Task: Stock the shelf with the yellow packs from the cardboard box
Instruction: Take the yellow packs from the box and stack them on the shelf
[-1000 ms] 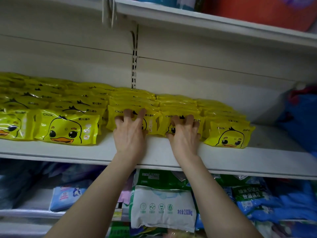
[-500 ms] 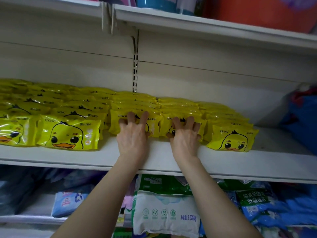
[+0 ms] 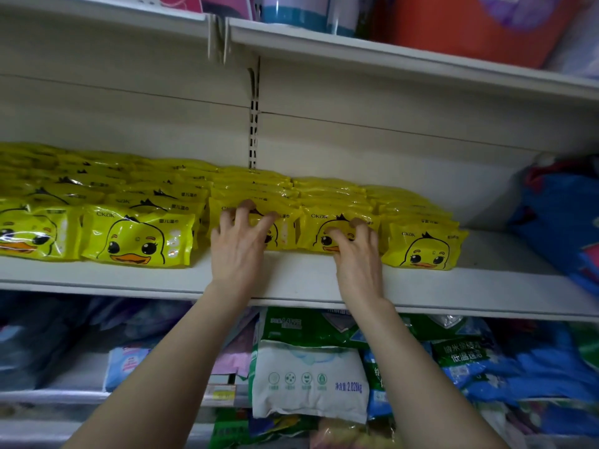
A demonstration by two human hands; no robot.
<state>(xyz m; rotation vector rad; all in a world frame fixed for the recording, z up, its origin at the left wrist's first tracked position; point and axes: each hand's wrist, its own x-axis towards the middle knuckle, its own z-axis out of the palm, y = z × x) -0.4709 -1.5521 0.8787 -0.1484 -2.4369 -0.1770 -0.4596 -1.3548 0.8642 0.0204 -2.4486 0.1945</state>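
Shelf [image 3: 291,280]: pale painted board with a smooth, bare front lip, and a slotted upright [image 3: 254,124] in the back panel behind it.

Yellow packs [image 3: 136,238]: glossy, crinkled film pouches, soft and pillow-shaped, each with a duck face printed on it. They stand in rows running front to back and fill the board from the far left to right of centre. The rightmost front pack [image 3: 424,247] ends the row, with bare board to its right.

Right end of the shelf: a blue soft-looking item [image 3: 557,215], too blurred to identify.

Shelf above: an orange container [image 3: 470,24], with only its base in view.

Shelf below: a white bag [image 3: 308,380] with a green bag [image 3: 308,328] lying on top of it, both soft plastic.

My left hand [image 3: 238,251]: fingers spread and bent, tips pressing on the upper front of one front-row pack [image 3: 285,231]. The heel of the hand is over the shelf lip.

My right hand [image 3: 358,257]: fingers close together and bent, tips pressing on the duck face of the neighbouring pack [image 3: 324,222] just to the right. Neither hand wraps around its pack. Both thumbs are hidden.
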